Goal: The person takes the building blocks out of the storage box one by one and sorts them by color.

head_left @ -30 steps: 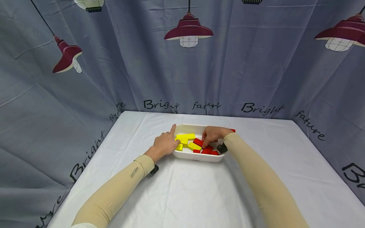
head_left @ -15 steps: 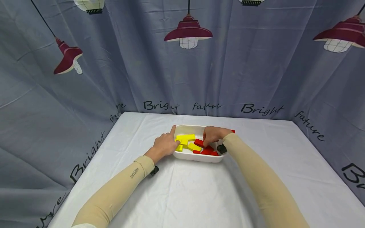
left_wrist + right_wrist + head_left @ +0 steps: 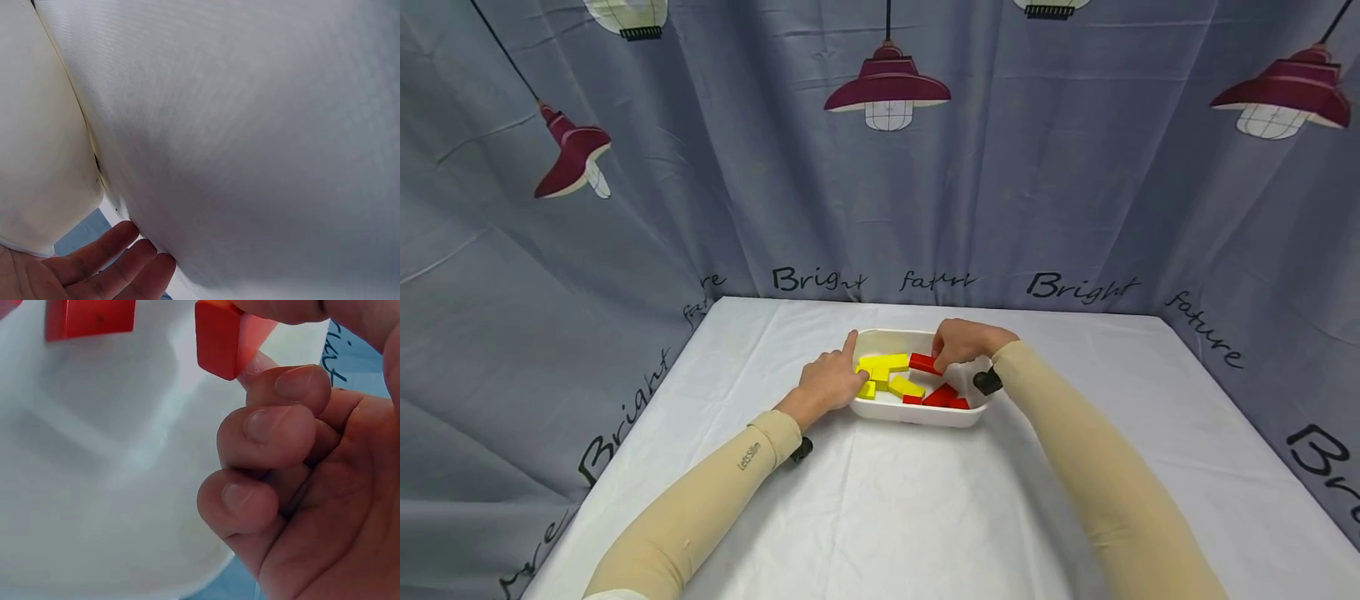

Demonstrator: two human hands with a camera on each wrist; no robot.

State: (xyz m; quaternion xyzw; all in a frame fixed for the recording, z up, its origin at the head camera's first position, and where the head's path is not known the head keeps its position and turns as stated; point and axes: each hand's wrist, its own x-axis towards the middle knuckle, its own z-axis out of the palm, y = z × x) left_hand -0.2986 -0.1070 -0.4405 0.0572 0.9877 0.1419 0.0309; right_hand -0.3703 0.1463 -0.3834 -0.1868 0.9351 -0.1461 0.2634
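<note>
A white tray [image 3: 977, 406] sits mid-table and holds yellow blocks [image 3: 883, 364] on its left side and red blocks [image 3: 945, 396] on its right. My right hand [image 3: 937, 362] pinches one red block [image 3: 923, 363] between thumb and forefinger, raised above the others. The right wrist view shows that red block [image 3: 219, 337] in my right hand [image 3: 250, 345], with another red block [image 3: 90, 315] lying in the tray below. My left hand [image 3: 829, 379] rests against the tray's left rim with its forefinger stretched along it. In the left wrist view its fingers [image 3: 119, 259] lie relaxed beside the tray wall [image 3: 37, 156].
A white cloth [image 3: 925, 500] covers the table. A grey curtain [image 3: 700, 167] printed with red lamps hangs close behind the table and along both sides. Black wrist-camera mounts [image 3: 987, 381] sit on both forearms.
My right hand has lifted a red block out of the red pile and carried it up and slightly toward the far side. The left hand has stayed at the tray's rim.
</note>
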